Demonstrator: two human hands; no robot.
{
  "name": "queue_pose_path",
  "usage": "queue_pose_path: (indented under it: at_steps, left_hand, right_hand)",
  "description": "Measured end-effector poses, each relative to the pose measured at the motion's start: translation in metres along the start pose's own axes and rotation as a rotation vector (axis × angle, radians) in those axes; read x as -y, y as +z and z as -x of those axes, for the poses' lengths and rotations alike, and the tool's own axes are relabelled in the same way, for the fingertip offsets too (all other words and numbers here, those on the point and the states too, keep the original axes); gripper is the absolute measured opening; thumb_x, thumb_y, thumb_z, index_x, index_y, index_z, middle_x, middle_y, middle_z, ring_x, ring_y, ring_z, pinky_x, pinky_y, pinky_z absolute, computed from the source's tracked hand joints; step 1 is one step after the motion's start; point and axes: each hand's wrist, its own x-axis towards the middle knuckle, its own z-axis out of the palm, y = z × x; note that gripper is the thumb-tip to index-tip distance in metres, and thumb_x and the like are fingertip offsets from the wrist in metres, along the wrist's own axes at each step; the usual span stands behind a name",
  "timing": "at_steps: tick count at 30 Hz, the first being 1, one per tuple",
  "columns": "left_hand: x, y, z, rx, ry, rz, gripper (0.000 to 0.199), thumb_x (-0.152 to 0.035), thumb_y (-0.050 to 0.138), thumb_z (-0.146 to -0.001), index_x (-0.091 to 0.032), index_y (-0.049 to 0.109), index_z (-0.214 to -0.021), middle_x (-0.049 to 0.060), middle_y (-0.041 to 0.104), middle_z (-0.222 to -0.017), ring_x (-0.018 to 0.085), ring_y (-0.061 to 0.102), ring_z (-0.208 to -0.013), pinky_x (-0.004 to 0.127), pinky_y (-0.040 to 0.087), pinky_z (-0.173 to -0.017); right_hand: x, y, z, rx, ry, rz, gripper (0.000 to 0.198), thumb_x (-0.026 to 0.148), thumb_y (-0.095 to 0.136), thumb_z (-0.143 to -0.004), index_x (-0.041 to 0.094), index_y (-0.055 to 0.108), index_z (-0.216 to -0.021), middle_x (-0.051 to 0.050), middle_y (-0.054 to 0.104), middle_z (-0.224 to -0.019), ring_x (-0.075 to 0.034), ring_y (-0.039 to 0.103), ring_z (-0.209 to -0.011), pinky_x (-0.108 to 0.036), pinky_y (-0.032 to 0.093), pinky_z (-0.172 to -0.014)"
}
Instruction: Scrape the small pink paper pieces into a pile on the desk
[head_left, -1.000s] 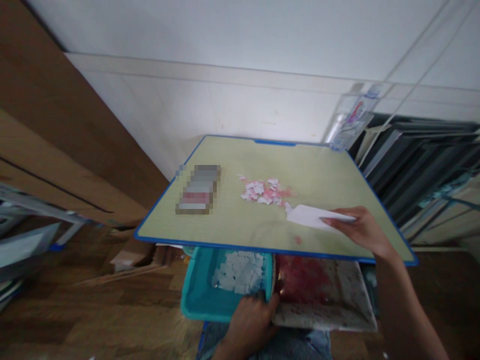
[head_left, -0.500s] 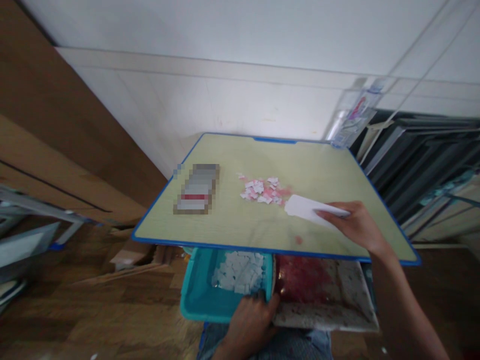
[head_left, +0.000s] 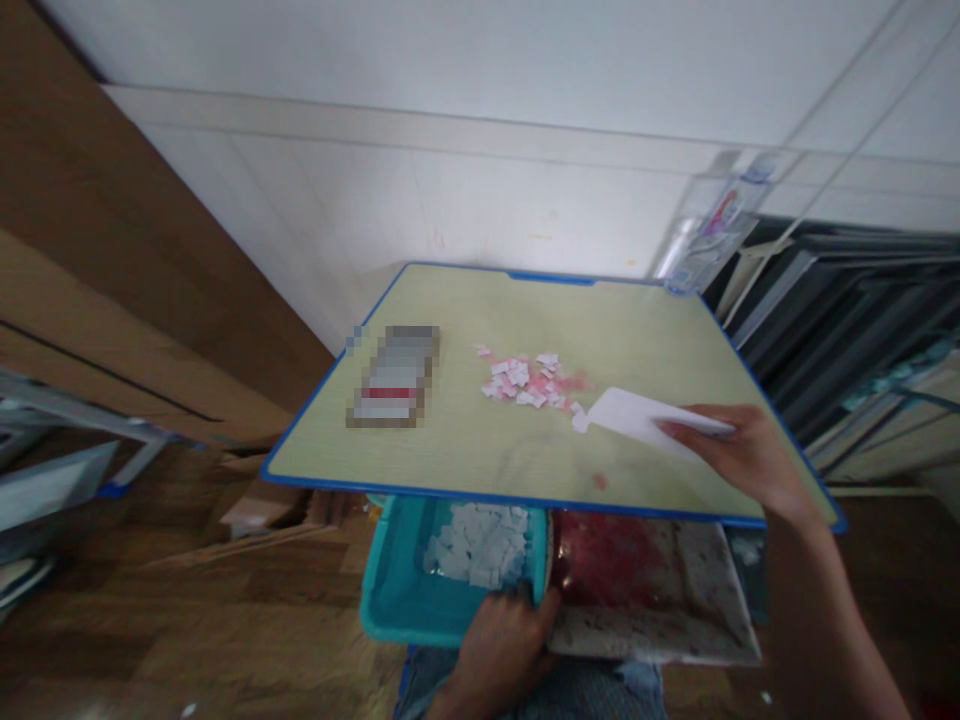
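My right hand (head_left: 739,450) is closed on a white flat scraper (head_left: 649,415), held low over the right part of the yellow-green tabletop (head_left: 420,460). Just left of its far end lie a few small white pieces (head_left: 579,418). Beyond them, mid-table, is a loose heap of small white square pieces (head_left: 521,382) among pink-red smears. Below the table's front edge, my left hand (head_left: 506,635) has its fingers curled where the rim of a teal basin (head_left: 397,625) meets the edge of a stained white tray (head_left: 660,640). Similar white pieces (head_left: 480,545) fill part of the basin, and red liquid covers part of the tray.
A pixelated phone-like object (head_left: 394,378) lies on the table's left side. At the back right corner stands a clear plastic bottle (head_left: 716,235) by the wall. Dark stacked panels (head_left: 855,310) lean at right; cardboard (head_left: 262,510) is on the floor at left.
My right hand has drawn the scraper a little to the right, away from the heap. A few white pieces now show apart from its tip. My left hand stays put.
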Motion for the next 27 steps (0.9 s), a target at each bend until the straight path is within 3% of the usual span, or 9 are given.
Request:
queue_pose_path:
  at_steps: [6, 11, 22, 27]
  left_hand:
    - [-0.001, 0.001, 0.001, -0.033, -0.007, -0.013, 0.043, -0.029, 0.052, -0.075, -0.02, 0.041, -0.116, 0.011, 0.055, -0.09, 0.027, 0.054, -0.076, 0.036, 0.041, -0.063]
    - [-0.001, 0.002, 0.001, -0.024, -0.01, -0.001, 0.041, -0.03, 0.051, -0.075, -0.021, 0.041, -0.115, 0.011, 0.055, -0.091, 0.027, 0.054, -0.076, 0.036, 0.041, -0.063]
    - [-0.001, 0.004, 0.0, -0.042, -0.012, -0.013, 0.038, -0.031, 0.051, -0.075, -0.021, 0.044, -0.111, 0.01, 0.055, -0.089, 0.027, 0.054, -0.076, 0.036, 0.041, -0.063]
    - [-0.001, 0.005, 0.0, -0.054, -0.022, -0.036, 0.035, -0.031, 0.049, -0.077, -0.021, 0.045, -0.11, 0.009, 0.056, -0.086, 0.027, 0.054, -0.074, 0.036, 0.041, -0.062]
  right_hand:
    - [0.008, 0.028, -0.009, 0.147, -0.105, -0.191, 0.027, 0.039, 0.055, -0.072, 0.018, 0.07, -0.079, -0.003, 0.069, -0.072, -0.015, 0.06, -0.058, -0.022, 0.044, -0.048]
    - [0.009, 0.043, -0.022, 0.195, -0.105, -0.233, 0.03, 0.039, 0.054, -0.073, 0.014, 0.069, -0.081, -0.004, 0.069, -0.073, -0.016, 0.059, -0.059, -0.023, 0.043, -0.05]
    - [0.003, 0.016, -0.018, 0.532, -0.148, -0.283, 0.03, 0.035, 0.054, -0.074, 0.015, 0.068, -0.091, -0.004, 0.07, -0.075, -0.017, 0.061, -0.066, -0.023, 0.044, -0.057]
    - [-0.003, 0.001, -0.007, 0.586, -0.131, -0.292, 0.028, 0.034, 0.056, -0.073, 0.014, 0.068, -0.089, -0.006, 0.07, -0.081, -0.02, 0.063, -0.072, -0.025, 0.046, -0.063]
